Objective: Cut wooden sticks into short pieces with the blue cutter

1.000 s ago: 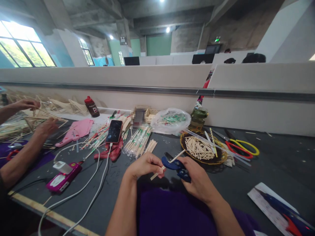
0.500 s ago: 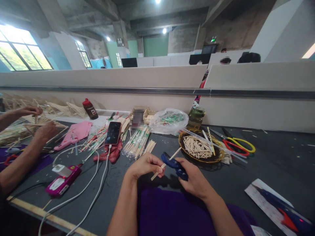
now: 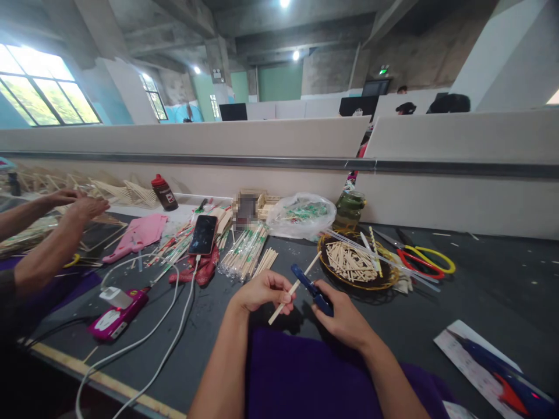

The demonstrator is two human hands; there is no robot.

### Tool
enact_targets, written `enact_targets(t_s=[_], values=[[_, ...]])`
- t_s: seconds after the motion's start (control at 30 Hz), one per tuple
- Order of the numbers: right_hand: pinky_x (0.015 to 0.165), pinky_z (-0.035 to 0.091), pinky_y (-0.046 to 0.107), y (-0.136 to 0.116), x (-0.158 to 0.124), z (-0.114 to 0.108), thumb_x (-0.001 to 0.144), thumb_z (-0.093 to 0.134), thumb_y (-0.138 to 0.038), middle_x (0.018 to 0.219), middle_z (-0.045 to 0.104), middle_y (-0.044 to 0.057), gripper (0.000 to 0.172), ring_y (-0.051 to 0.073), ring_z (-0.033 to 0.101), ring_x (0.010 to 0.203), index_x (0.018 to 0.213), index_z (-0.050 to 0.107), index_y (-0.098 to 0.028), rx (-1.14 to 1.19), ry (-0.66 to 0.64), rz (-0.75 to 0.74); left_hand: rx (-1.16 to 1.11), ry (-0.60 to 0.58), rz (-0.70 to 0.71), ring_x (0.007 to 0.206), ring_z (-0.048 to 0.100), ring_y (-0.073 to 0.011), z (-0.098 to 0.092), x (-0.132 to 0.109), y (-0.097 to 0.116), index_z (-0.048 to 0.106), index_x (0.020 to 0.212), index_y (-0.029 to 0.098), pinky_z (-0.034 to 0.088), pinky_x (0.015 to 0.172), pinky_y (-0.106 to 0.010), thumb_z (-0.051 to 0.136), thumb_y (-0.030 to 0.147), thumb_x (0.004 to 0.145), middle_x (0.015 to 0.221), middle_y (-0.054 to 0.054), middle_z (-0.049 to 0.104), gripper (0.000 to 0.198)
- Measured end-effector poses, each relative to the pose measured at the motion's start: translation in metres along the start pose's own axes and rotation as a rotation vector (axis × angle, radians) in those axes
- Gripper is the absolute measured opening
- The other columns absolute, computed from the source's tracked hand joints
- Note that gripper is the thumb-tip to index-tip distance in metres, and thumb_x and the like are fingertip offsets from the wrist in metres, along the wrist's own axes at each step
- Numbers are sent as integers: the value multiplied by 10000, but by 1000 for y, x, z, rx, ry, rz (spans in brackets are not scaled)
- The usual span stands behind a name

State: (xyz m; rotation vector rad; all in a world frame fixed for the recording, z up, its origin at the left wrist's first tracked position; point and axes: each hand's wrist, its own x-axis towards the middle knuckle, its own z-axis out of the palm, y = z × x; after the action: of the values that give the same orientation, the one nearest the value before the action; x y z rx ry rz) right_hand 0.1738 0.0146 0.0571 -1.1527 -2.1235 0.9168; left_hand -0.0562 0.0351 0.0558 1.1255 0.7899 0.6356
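Note:
My left hand (image 3: 267, 295) pinches a thin pale wooden stick (image 3: 296, 286), held slantwise with its upper end pointing away from me to the right. My right hand (image 3: 345, 314) is closed around a dark blue hand cutter (image 3: 321, 299). The cutter's head lies across the stick, beyond my left fingertips; whether the blades bite into the wood I cannot tell. Just past the cutter, a round wicker basket (image 3: 321, 265) holds many short cut sticks (image 3: 351, 262). Purple cloth (image 3: 305, 372) lies below my hands.
Bundled sticks (image 3: 244, 250), a phone (image 3: 203, 234) on a cable and a magenta power strip (image 3: 117, 317) lie leftward. Scissors (image 3: 425, 262) and a blue glue gun (image 3: 493, 361) are right. A co-worker's hands (image 3: 82, 203) work at far left.
The blue cutter looks narrower, its handles drawn closer together, while the stick stays in my left hand. The co-worker's hands have come together. The view has shifted slightly.

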Motion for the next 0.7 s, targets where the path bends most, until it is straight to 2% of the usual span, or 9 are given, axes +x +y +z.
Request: enact_targets(t_s=[0.3, 0.7], values=[[634, 381, 234, 6, 3, 0, 813, 488, -216, 739, 576, -27, 92, 127, 508, 653, 885, 543, -202, 21, -28, -26, -81, -17, 1, 530, 662, -151, -3, 5, -9, 685, 810, 78, 534, 512, -228, 816, 304, 619, 671, -81, 710, 324], [611, 365, 230, 8, 4, 3, 798, 484, -194, 706, 564, -40, 80, 123, 502, 630, 862, 527, -215, -35, -45, -23, -90, -14, -7, 498, 652, -134, -9, 2, -11, 700, 815, 79, 527, 469, -199, 810, 275, 633, 648, -68, 708, 290]])
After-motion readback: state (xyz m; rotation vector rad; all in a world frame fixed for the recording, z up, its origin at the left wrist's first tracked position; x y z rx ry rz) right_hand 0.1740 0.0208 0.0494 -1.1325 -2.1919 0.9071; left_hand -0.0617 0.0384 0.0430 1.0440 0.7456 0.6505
